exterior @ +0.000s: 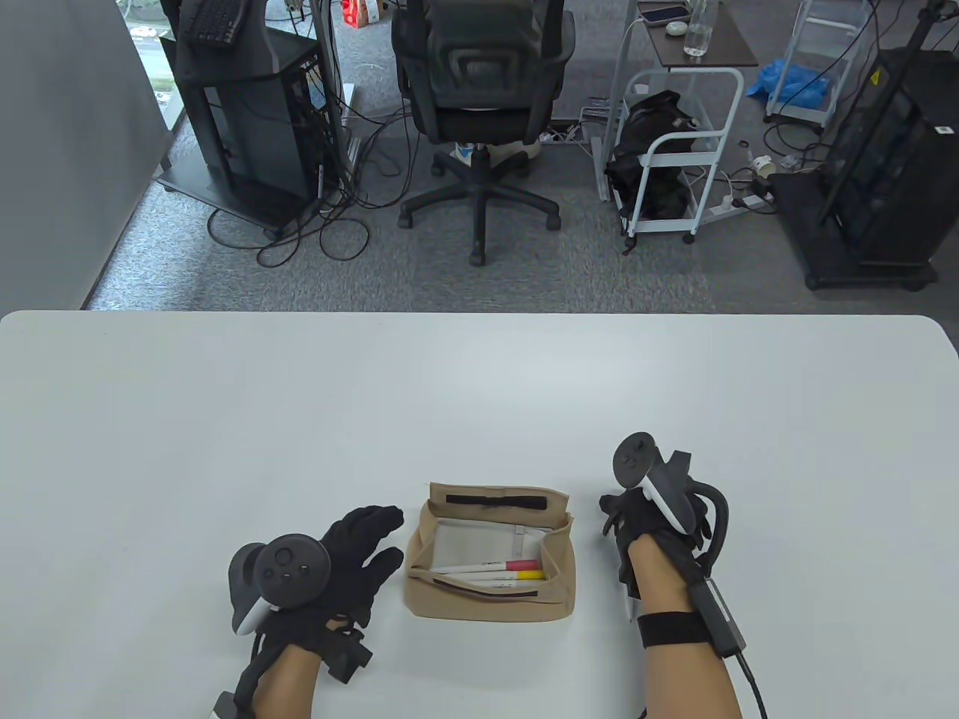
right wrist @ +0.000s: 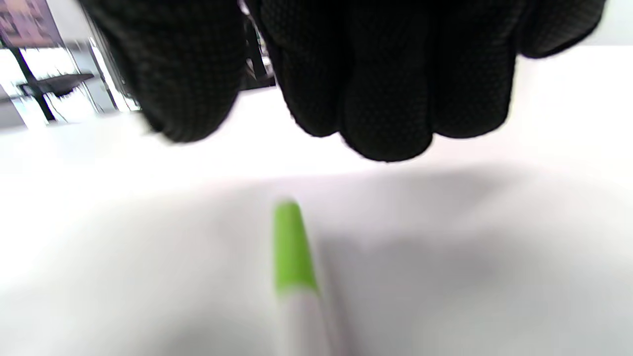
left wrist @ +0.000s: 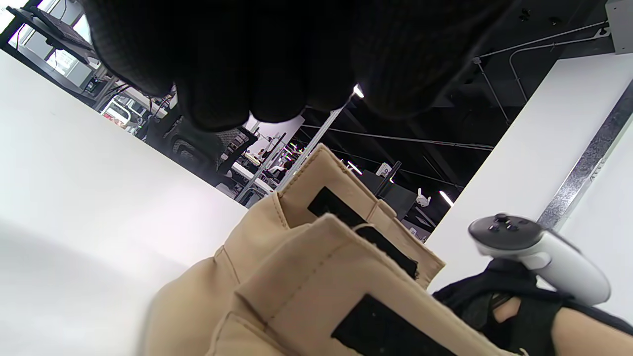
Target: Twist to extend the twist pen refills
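The left hand (exterior: 352,562) lies spread and holds nothing, fingertips just beside the open tan pouch (exterior: 491,599); red- and yellow-tipped twist pens (exterior: 498,571) lie inside. Right of the pouch, the right hand (exterior: 648,524) has curled fingers; whether it holds the green-tipped pen (right wrist: 293,252) lying below its fingertips, I cannot tell.

The pouch (exterior: 491,603) is beige with black strips. Inside it, one white pen (exterior: 494,565) has a red end and another pen (exterior: 502,576) a yellow end. A third pen (right wrist: 294,257) is white with green. Both gloves are black, the bench (exterior: 479,389) white.
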{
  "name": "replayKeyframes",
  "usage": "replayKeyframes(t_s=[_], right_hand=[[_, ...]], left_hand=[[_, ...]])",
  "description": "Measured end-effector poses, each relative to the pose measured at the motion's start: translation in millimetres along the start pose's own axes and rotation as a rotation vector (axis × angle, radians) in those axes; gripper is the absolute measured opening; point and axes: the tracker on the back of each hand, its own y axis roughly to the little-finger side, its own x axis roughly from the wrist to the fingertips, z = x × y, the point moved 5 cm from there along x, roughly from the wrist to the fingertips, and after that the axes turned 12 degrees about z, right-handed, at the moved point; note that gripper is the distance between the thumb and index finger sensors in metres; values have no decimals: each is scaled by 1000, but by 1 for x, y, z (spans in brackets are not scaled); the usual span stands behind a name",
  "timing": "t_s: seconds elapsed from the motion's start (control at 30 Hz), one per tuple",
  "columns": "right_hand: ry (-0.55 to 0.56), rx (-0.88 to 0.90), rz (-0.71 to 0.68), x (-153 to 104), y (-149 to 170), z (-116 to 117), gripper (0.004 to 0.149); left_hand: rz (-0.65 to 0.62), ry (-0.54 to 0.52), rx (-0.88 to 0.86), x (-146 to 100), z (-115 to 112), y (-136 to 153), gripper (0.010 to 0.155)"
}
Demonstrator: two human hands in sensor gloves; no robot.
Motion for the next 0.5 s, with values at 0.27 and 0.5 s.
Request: replayKeyframes(t_s=[0.27, 0.5], right_hand=[[-13, 159, -191, -43, -36, -54, 53], [-222, 95, -313, -61, -65, -31, 60]], left_hand=[[-18, 9, 20, -1, -5, -6, 63], [-51, 28, 67, -2, -14, -18, 63]])
